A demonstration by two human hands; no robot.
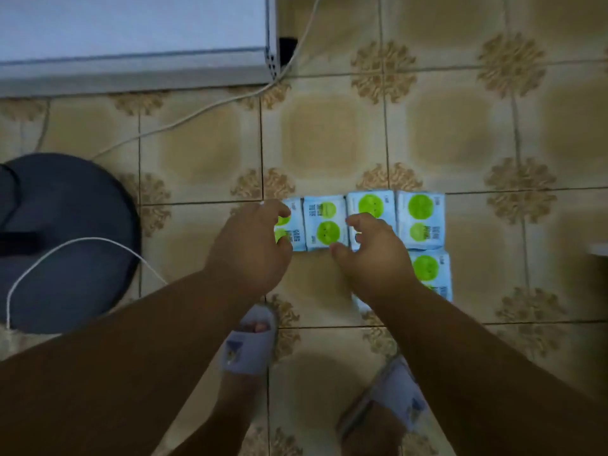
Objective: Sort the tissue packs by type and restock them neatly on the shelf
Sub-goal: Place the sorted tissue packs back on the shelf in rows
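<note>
Your left hand (250, 245) and right hand (375, 255) hovered with fingers curled apart, gripping nothing, over the pale-blue, green-dotted plastic-wrapped tissue packs (324, 225) rowed on the tiled floor (204, 149); light, soft and slippery-looking, they were best pinched by their long edges.

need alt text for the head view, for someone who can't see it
Two hands, left hand and right hand, reach down with curled fingers over a row of blue tissue packs with green circles, lying on a patterned tiled floor. Slippered feet show below.
</note>
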